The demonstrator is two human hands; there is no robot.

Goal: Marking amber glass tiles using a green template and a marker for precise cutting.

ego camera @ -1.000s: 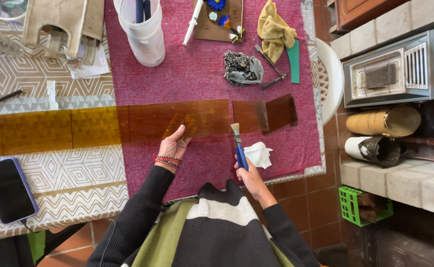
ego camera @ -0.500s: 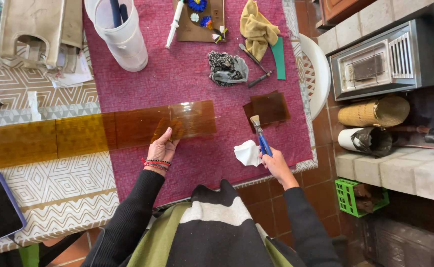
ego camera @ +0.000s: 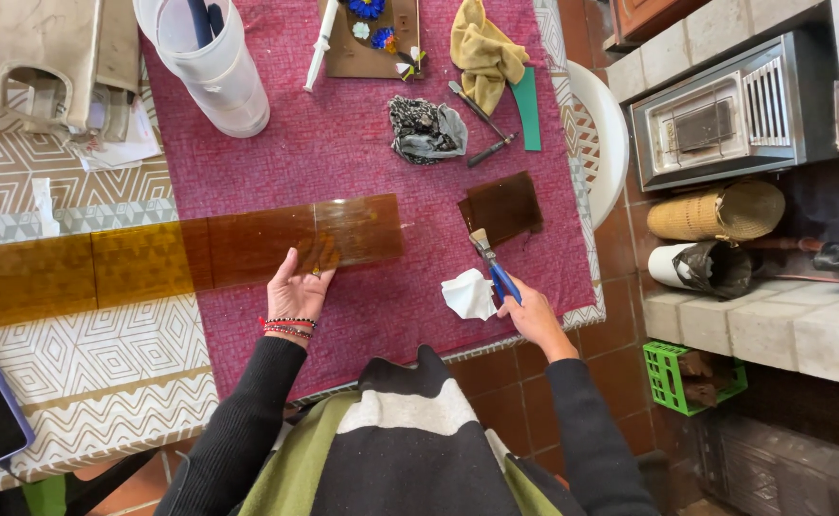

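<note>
Maroon tablecloth (ego camera: 362, 143) bears a long amber glass strip (ego camera: 180, 253), left hand (ego camera: 297, 287) flat and spread on it, right hand (ego camera: 532, 311) gripping a paintbrush (ego camera: 492, 268) near the small amber piece (ego camera: 503, 205), brushing seemingly unfinished.

Two hands: left (ego camera: 297, 285), right (ego camera: 532, 311). One brush (ego camera: 492, 267). Two amber sheets, long (ego camera: 180, 258) and small (ego camera: 501, 207). One white tub (ego camera: 211, 69). One yellow rag (ego camera: 484, 53). Maybe three flowers (ego camera: 373, 23), too small to tell.

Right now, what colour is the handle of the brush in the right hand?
Blue. The brush in the right hand shows its blue handle best in the head view.
</note>
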